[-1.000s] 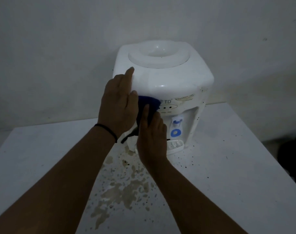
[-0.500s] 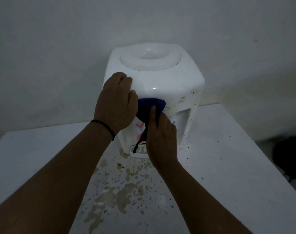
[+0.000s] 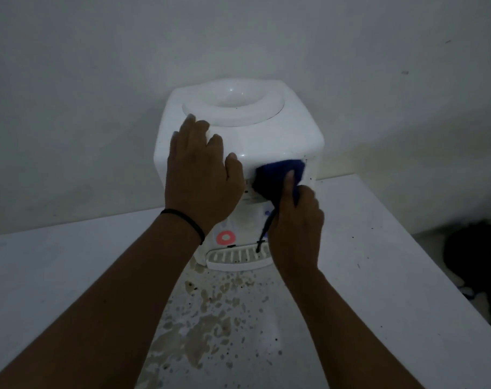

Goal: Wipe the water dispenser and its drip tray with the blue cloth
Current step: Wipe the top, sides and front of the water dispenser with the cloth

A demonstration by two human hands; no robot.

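Observation:
A white tabletop water dispenser (image 3: 278,136) stands on a white table against the wall. My left hand (image 3: 202,178) lies flat on its upper front left, fingers spread, steadying it. My right hand (image 3: 294,223) presses the blue cloth (image 3: 278,175) against the front panel's right side, just under the top edge. A dark string from the cloth hangs down over the slotted white drip tray (image 3: 233,258) at the base. A red round tap mark (image 3: 225,237) shows beside my left wrist; the blue tap is mostly hidden behind my right hand.
The white table (image 3: 378,276) has brownish stains and peeled patches (image 3: 199,332) in front of the dispenser and dark specks to its right. A dark object (image 3: 477,256) lies on the floor past the table's right edge. The wall stands close behind.
My right hand has slid the blue cloth from the front panel's left-middle to its right side. My left hand shifted up and spread flat. The dispenser now faces me more squarely.

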